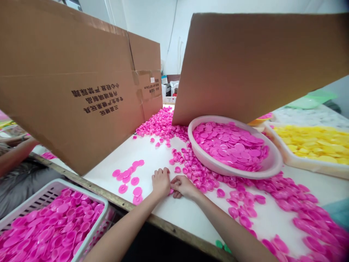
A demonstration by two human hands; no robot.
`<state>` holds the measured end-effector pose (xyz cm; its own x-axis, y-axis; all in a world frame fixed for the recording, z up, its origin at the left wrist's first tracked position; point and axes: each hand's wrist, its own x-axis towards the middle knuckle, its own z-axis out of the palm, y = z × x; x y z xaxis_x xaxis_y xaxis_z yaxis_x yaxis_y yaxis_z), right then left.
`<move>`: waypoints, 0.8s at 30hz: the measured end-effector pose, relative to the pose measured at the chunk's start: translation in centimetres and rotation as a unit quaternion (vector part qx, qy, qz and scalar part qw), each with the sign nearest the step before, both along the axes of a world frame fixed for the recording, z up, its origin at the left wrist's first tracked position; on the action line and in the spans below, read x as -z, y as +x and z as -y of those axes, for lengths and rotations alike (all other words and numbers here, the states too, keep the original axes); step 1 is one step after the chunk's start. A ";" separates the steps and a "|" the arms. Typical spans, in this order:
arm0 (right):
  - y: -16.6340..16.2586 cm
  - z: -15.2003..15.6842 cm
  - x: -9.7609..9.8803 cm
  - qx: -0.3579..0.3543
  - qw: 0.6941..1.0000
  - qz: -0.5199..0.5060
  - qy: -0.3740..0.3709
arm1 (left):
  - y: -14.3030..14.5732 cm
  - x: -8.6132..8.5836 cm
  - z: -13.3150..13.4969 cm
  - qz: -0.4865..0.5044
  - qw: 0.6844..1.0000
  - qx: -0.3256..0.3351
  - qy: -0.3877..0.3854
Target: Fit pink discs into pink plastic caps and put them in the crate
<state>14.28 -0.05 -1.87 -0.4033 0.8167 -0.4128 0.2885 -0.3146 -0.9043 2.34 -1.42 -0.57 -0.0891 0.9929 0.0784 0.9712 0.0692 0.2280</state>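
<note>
My left hand [160,182] and my right hand [183,186] meet on the white table [152,153], fingers curled together over a small pink plastic piece that is mostly hidden between them. Loose pink plastic pieces [196,174] lie heaped just beyond my right hand and trail off to the right. A small group of pink discs [128,178] lies to the left of my left hand. A white round basin [269,167] full of pink discs sits tilted behind the heap.
Large cardboard boxes stand at left [81,83] and at upper right [245,62]. A white basket [51,189] of pink pieces sits at lower left. A tray of yellow pieces [313,145] lies at right. Another person's arm [13,156] shows at far left.
</note>
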 end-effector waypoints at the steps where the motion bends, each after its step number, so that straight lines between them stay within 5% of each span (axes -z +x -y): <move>1: -0.2 0.2 -0.1 -0.003 1.000 0.009 0.004 | 0.1 -0.1 0.0 0.001 1.000 0.001 -0.004; 6: -1.0 1.7 -0.3 -0.014 0.990 0.059 0.126 | 0.0 -1.1 0.8 0.029 0.998 0.016 -0.050; 9: -0.3 1.6 -0.8 -0.014 0.965 0.080 0.248 | -3.6 -3.4 3.0 0.032 0.998 -0.023 -0.039; 13: 1.1 -0.2 -1.8 0.022 0.860 0.231 0.455 | -13.1 -8.7 9.2 -0.068 0.977 -0.199 0.030; 17: 1.5 -1.2 -1.4 -0.008 0.791 0.355 0.499 | -19.5 -12.5 13.9 -0.249 0.907 -0.327 0.092; 20: 1.1 -0.9 -0.9 -0.048 0.785 0.366 0.497 | -18.6 -11.6 12.9 -0.158 0.957 -0.242 0.024; 24: 0.7 0.3 -1.0 -0.047 0.830 0.288 0.475 | -13.8 -7.2 7.8 -0.052 0.991 -0.119 -0.025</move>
